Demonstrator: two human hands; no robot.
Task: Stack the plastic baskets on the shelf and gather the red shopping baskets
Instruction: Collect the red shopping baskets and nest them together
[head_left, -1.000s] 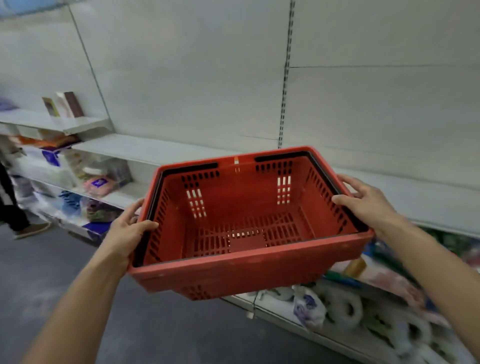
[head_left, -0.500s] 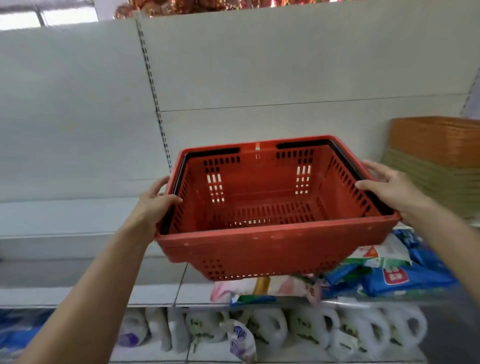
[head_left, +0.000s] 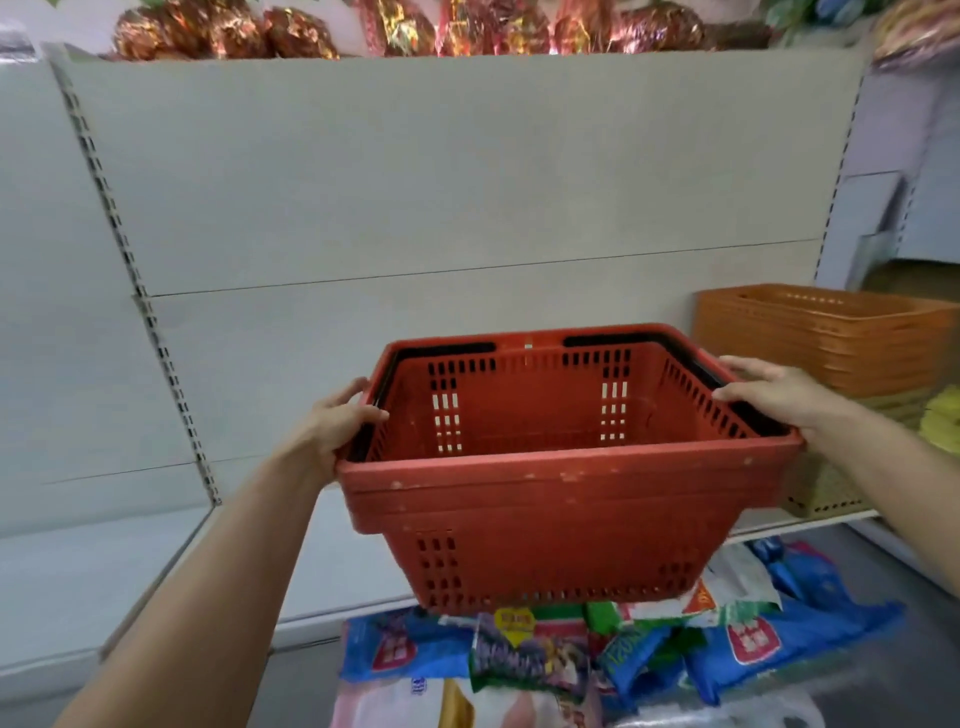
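I hold a red shopping basket level in front of me, above the white shelf. Its black handles lie folded along the rim. My left hand grips the basket's left rim and my right hand grips its right rim. The basket is empty inside. A stack of orange plastic baskets stands on the shelf at the right, on top of olive-yellow ones partly hidden behind my right arm.
Below the shelf lie blue, green and white product bags. Foil-wrapped goods line the top of the white back panel. A yellow item shows at the far right edge.
The view has swung right along the shelving and tilted up. The basket stays in both hands and now sits closer to the orange stack, which has come fully into view.
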